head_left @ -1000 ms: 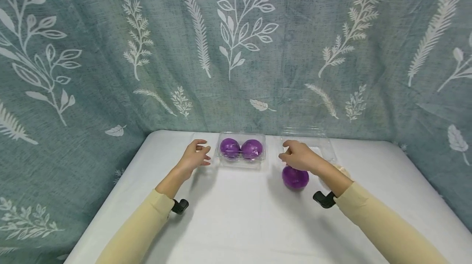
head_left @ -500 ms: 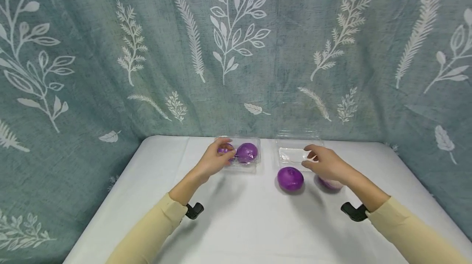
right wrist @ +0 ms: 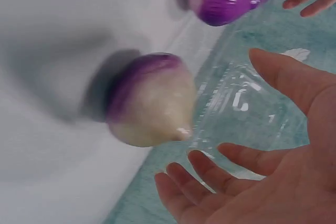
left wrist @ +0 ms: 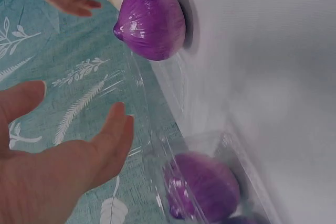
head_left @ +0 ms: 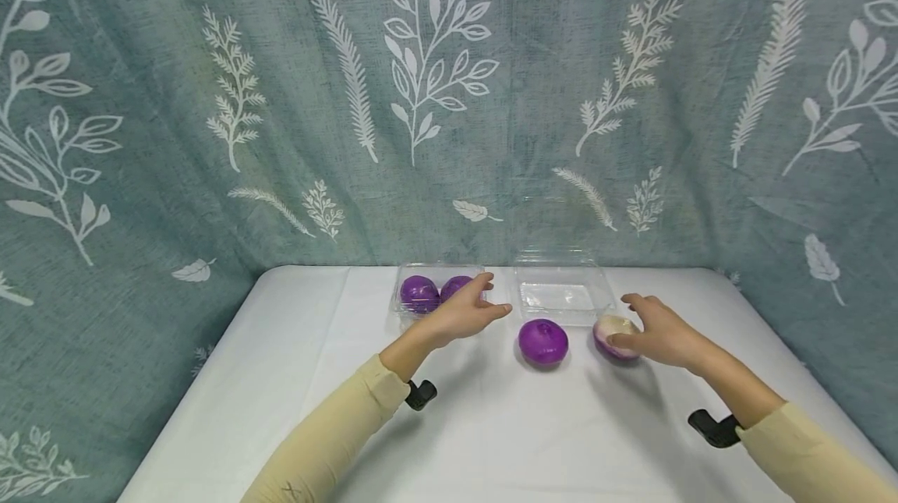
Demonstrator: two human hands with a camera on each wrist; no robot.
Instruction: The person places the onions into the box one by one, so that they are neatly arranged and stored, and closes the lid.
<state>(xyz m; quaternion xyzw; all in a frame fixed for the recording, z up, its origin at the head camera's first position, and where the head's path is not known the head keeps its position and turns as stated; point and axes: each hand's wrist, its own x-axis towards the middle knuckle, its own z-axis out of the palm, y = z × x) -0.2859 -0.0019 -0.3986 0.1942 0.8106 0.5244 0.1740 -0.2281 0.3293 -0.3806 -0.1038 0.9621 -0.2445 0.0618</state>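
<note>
My left hand [head_left: 459, 314], fingers extended and holding nothing, hovers by the right end of a clear plastic box [head_left: 397, 302] with two purple onions [head_left: 418, 294] in it. One of them is partly hidden by the hand. A loose purple onion [head_left: 543, 342] sits on the table to the right of that hand, apart from it. My right hand [head_left: 662, 333] is spread beside a white-and-purple onion [head_left: 612, 324]. In the right wrist view a gap shows between the fingers [right wrist: 207, 174] and this onion [right wrist: 157, 100].
Behind the loose onions stands a second clear plastic box [head_left: 557, 296] with its lid raised, no onion inside. A white cloth covers the table [head_left: 281, 378]. A green leaf-patterned curtain [head_left: 533, 97] hangs close behind the boxes.
My left hand has moved rightward across the filled box. The right hand has drawn back from above the middle onion and moved right to the white-and-purple one.
</note>
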